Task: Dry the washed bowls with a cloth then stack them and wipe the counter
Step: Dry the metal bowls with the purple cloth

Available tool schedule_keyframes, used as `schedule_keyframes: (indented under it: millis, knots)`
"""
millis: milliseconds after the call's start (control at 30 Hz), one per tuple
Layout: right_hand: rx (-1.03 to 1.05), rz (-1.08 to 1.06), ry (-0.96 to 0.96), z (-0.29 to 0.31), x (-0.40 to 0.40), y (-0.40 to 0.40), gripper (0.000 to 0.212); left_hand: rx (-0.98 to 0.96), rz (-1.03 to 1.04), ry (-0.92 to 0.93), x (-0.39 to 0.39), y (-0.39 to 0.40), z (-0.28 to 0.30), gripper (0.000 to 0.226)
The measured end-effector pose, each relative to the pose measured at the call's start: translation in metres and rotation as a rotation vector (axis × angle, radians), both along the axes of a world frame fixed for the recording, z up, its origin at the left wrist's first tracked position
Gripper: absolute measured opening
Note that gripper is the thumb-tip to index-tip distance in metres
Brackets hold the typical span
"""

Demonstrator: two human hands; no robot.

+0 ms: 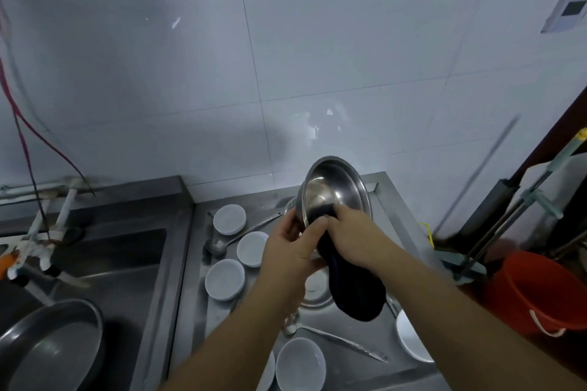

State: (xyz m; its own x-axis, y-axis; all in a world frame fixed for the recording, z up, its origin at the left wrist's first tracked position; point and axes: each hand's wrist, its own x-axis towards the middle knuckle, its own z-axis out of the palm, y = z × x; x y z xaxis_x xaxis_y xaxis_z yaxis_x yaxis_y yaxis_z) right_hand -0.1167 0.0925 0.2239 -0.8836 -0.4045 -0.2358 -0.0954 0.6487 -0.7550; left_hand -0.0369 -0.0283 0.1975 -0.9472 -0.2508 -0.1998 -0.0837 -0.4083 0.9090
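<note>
A steel bowl (336,190) is held tilted in the air above the steel tabletop (403,209), its opening facing the camera. The left hand (290,251) grips its lower rim, fingers curled round it. The right hand (352,232) presses a dark cloth (352,289) inside, fingers clamped on the cloth, which hangs down and hides dishes beneath. Small white bowls (229,219) crowd the tabletop near the sink (127,263); a red bucket (536,292) stands right, partly cut off.
</note>
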Motion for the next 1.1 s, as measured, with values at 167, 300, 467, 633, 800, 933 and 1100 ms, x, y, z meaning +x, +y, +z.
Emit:
schedule_keyframes:
  millis: [167,300,467,633,800,933,1100]
  knots:
    - [-0.416,0.117,-0.265,-0.005,0.007,0.004,0.03,-0.022,-0.041,-0.061,-0.001,-0.004,-0.005,0.071]
    - [-0.455,0.077,-0.09,-0.017,-0.002,0.002,0.022,-0.072,-0.1,-0.08,-0.005,0.002,-0.003,0.053]
    - [-0.163,0.058,0.41,-0.024,-0.036,0.001,0.019,-0.065,-0.072,-0.047,-0.014,0.01,-0.004,0.039]
    - [0.364,0.109,0.533,-0.027,-0.069,0.013,0.018,-0.059,0.002,0.0,-0.027,0.022,-0.004,0.043]
    - [0.446,0.102,0.273,-0.027,-0.061,0.018,0.022,-0.131,0.048,0.008,-0.036,0.027,-0.008,0.048]
    - [0.069,0.255,-0.036,-0.022,-0.039,0.03,0.031,-0.222,0.03,-0.016,-0.039,0.024,-0.013,0.056]
    - [-0.314,0.178,0.037,-0.032,-0.033,0.032,0.015,-0.261,-0.057,-0.087,-0.034,0.034,-0.019,0.049]
